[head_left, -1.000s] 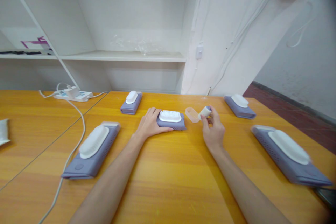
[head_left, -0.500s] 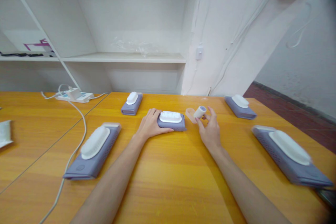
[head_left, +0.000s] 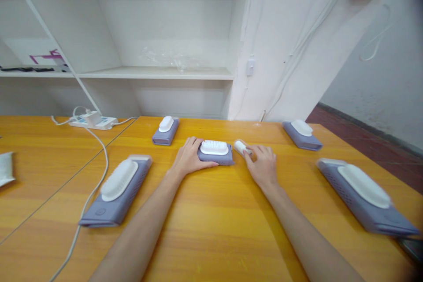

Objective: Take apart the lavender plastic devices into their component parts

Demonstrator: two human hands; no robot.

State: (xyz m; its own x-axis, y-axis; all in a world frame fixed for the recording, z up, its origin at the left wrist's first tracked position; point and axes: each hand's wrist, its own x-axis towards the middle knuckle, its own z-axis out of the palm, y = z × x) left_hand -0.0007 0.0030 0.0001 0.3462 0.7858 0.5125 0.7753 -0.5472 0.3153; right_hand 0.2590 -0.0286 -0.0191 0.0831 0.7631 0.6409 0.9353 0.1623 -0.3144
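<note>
My left hand point(head_left: 191, 156) is wrapped round the left end of a purple-grey case point(head_left: 215, 157) at the middle of the table. On top of that case lies a white brush point(head_left: 214, 146) with its bristles facing up. Just right of the case, the fingers of my right hand point(head_left: 262, 163) are closed on a small white cylinder point(head_left: 242, 147). It is tilted, low over the tabletop, and its near end is hidden by my fingers.
Similar purple-grey cases with white brushes stand around: far left point(head_left: 165, 130), near left point(head_left: 117, 191), far right point(head_left: 302, 134), near right point(head_left: 366, 196). A white cable point(head_left: 106, 163) runs from a power strip point(head_left: 94, 120) along the left side. White shelves point(head_left: 158, 72) rise behind the wooden table point(head_left: 211, 229).
My right hand has tipped the white cylinder over and brought it lower and left, over the pale translucent piece on the table. My left hand stays on the case.
</note>
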